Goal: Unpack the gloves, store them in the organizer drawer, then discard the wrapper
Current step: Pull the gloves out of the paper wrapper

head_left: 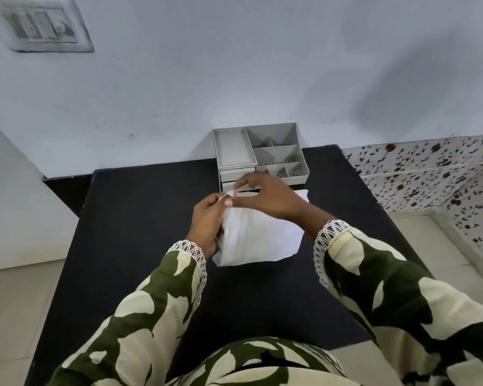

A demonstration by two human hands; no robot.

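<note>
Between the hands lies a white cloth (258,236): the left hand (207,220) grips its left edge, the right hand (273,199) sets a thumb on the top corner, fingers blurred, hold unclear.

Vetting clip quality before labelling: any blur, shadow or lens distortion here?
Head view: fingertips of the right hand motion-blurred above the white pouch; wide-angle lens bows the black table edges; soft shadow on the wall, upper right; no glare.

I note on my remote feed: left sleeve (151,307) and right sleeve (402,291) long, cream with dark green leaf print; white looped lace cuffs (191,247); matching torso (262,363).
</note>
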